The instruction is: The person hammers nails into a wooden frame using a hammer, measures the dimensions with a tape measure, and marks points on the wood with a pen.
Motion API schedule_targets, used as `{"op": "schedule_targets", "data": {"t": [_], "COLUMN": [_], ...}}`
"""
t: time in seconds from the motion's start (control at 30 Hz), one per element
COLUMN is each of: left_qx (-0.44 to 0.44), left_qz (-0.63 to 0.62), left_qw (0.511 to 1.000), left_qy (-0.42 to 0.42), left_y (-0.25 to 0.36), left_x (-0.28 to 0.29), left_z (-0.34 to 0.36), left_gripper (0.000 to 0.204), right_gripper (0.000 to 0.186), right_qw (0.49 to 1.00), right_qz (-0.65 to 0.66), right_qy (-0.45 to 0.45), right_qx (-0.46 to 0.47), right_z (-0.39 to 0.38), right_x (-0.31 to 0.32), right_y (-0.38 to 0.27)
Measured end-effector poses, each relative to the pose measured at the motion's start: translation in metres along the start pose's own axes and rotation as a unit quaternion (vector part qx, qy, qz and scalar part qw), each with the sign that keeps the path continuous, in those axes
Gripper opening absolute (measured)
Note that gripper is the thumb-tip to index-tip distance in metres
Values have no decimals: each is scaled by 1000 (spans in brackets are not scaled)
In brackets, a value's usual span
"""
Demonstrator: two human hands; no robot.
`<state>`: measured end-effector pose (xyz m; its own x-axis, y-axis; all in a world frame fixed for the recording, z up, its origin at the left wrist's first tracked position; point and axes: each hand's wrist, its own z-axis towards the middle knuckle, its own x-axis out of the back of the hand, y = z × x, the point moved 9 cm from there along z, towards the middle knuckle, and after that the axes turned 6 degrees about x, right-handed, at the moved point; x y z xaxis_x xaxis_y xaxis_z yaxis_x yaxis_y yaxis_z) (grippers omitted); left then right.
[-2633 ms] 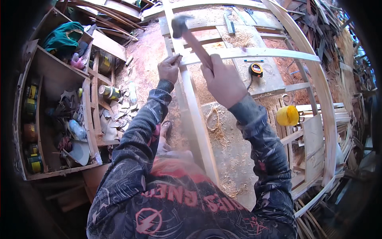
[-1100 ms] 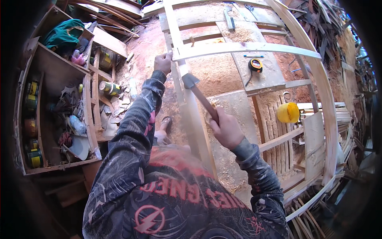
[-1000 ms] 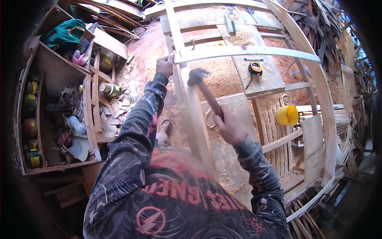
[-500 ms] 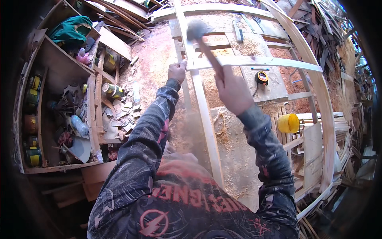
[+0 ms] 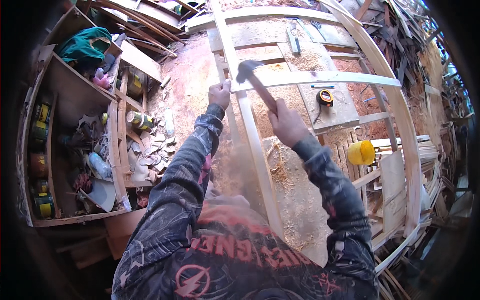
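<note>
My right hand (image 5: 289,123) is closed round the wooden handle of a claw hammer (image 5: 263,93). The hammer's head is over the joint where a pale crosspiece (image 5: 320,78) meets a long wooden rail (image 5: 256,150). At the left side of that joint, my left hand (image 5: 219,95) grips the wooden frame, thumb up beside the crosspiece's end. Any nail there is too small or hidden to make out. A black and orange tape measure (image 5: 325,98) and a blue pen (image 5: 322,86) lie on a board just beyond the crosspiece's near edge.
To the left stands an open wooden cabinet (image 5: 118,150) holding several cans and scraps, with a green cloth (image 5: 85,46) on top. A yellow container (image 5: 361,152) is at the right, near stacked slats. A long tool (image 5: 293,41) lies farther back among shavings. Scrap wood (image 5: 400,37) is piled far right.
The hammer's head has come down toward the joint, and my right hand has moved slightly nearer to me. My left hand keeps its place on the frame.
</note>
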<state>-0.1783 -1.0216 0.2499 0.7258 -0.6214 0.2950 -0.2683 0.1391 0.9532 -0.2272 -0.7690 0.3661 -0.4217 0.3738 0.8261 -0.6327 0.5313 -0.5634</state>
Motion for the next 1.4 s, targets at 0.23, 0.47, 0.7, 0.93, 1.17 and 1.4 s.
{"op": "schedule_targets", "data": {"t": [0.23, 0.47, 0.7, 0.93, 1.17, 1.4], "left_qx": [69, 162, 383, 503, 462, 453], "left_qz": [-39, -90, -62, -162, -123, -183], "left_qw": [996, 979, 916, 849, 875, 843], "left_qy": [-31, -80, -97, -19, -69, -225], "left_y": [-32, -82, -330, -353, -359, -303], "left_x": [23, 58, 201, 248, 247, 164], "left_z": [7, -49, -201, -297, -287, -272], "left_gripper": [49, 38, 25, 32, 39, 29], "right_gripper": [25, 27, 27, 37, 24, 32], "right_qw": [945, 997, 913, 991, 928, 990], "right_qz": [185, -75, 222, -104, 228, -130], "right_qy": [238, -32, 287, 67, 270, 47], "right_qx": [125, 5, 184, 59, 117, -20], "right_z": [-40, -7, -45, -17, -25, -33], "right_x": [165, -16, 178, -1, 173, -19], "right_y": [-121, -1, -181, -29, -194, -37]}}
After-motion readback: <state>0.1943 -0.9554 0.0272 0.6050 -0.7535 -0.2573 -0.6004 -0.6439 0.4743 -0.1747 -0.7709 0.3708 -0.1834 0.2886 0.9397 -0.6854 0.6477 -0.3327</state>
